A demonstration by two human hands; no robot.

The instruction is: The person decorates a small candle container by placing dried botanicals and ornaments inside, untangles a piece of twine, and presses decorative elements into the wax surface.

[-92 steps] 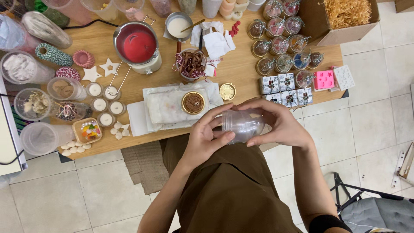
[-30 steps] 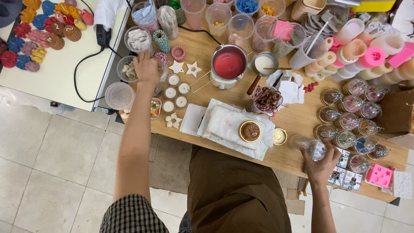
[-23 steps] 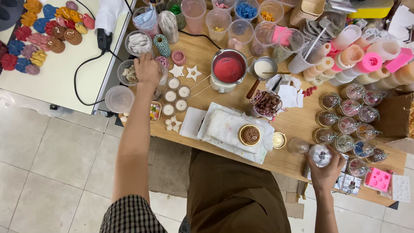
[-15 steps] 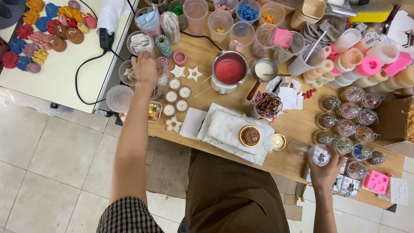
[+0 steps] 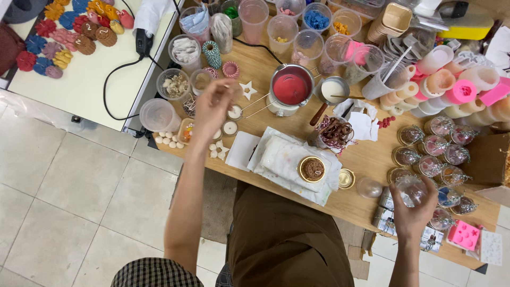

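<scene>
A candle-making craft workshop: a wooden bench (image 5: 366, 159) crowded with a pot of red wax (image 5: 291, 86), tealights (image 5: 229, 127) just below the left hand (image 5: 212, 106), cups (image 5: 281, 29), moulds (image 5: 462, 90).

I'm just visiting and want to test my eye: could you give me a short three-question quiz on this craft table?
1. True or false: the right hand holds a clear dome.
2. What colour is the liquid in the metal pot?
   A blue
   B red
   C green
3. Fill in: the left hand hovers over small white ____.

Key:
1. true
2. B
3. candles
</scene>
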